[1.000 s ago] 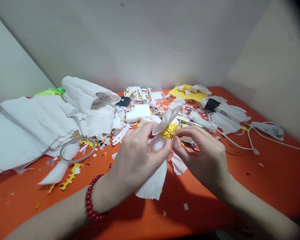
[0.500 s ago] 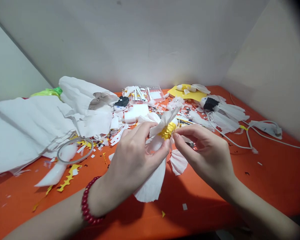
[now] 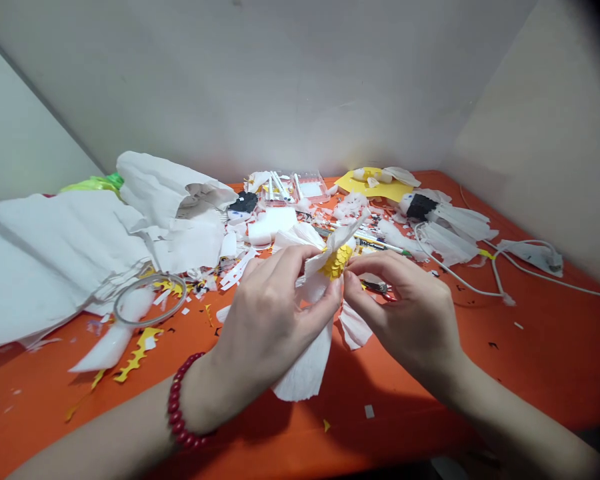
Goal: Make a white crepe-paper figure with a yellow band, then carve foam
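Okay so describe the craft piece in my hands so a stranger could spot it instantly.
On the orange table, find where the left hand and right hand nearly meet. Between them is a fish-like white craft with papery fins. Overlapping yellow scales set it apart from the black-banded craft on the right.

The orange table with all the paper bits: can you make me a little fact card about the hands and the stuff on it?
Left hand: fingers around the white craft with yellow scales
Right hand: fingers at the edge of the scales; too small to tell if they pinch anything
Left wrist: red bead bracelet
Left side: white paper sheets, yellow cut strip
Back: clear box with pens, yellow sheet
Right side: white craft with a black band
Surface: orange table, paper scraps scattered
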{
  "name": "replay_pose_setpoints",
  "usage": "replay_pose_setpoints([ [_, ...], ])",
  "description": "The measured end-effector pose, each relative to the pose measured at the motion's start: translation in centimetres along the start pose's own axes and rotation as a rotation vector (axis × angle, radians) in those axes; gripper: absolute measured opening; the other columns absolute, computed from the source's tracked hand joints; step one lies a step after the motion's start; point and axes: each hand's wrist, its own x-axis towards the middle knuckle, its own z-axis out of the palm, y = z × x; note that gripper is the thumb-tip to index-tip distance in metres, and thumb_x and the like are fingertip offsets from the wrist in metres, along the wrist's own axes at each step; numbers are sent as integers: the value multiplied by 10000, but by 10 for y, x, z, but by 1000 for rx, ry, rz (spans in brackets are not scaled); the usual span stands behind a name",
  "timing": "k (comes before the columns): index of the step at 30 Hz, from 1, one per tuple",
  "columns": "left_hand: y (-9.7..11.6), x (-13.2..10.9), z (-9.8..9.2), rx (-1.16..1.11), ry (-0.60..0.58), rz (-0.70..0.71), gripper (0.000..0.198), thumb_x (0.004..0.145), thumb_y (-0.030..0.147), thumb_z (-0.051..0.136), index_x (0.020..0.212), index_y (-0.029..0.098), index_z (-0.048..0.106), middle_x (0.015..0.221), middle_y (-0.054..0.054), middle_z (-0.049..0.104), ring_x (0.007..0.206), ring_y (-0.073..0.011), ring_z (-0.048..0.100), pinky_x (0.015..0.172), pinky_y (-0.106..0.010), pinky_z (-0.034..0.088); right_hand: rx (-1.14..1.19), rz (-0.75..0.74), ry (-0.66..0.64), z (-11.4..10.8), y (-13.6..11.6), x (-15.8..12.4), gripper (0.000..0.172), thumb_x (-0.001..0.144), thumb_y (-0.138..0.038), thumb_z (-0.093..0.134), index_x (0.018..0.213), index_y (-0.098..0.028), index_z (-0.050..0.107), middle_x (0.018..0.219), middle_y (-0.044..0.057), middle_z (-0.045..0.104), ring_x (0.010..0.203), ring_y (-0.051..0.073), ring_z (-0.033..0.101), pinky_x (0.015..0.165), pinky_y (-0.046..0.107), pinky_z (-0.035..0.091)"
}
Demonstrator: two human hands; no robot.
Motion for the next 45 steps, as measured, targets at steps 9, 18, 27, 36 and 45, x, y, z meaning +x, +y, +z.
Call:
replay_pose_setpoints([
  [9,0,0,-2,-20,-3,-5,235,781,280,618,987,197,542,816,-18,645,756,-193,626,742,-323,470,164,138,-55,-1,0,-2,41,763,-134,595,772,-163,623,788,17,665,727,116,621,690,245,512],
  [18,1,0,0,39,64,67,219,765,232,624,966,174,560,802,-29,651,766,-201,634,722,-319,459,487,432,-98,-5,-3,4,30,760,-182,626,758,-153,617,772,19,669,693,104,633,676,216,543],
  [27,2,-4,2,59,68,80,228,787,240,607,993,157,556,834,-51,660,776,-197,620,717,-319,452,611,559,-106,-4,-5,8,80,740,-177,646,722,-156,571,742,11,642,679,90,624,654,190,540],
  [36,-11,16,-15,-320,-317,-138,178,820,303,585,977,230,625,921,33,697,813,-136,646,659,-206,485,397,359,-173,-13,19,9,341,709,-304,716,1011,-213,585,1001,22,625,855,119,598,765,251,518],
  [45,-15,17,-13,-452,-440,-217,339,803,430,594,1078,236,634,1064,-8,684,948,-192,632,842,-301,483,587,355,-356,-14,19,10,265,767,-273,665,1000,-185,575,986,37,622,901,139,600,813,277,514],
])
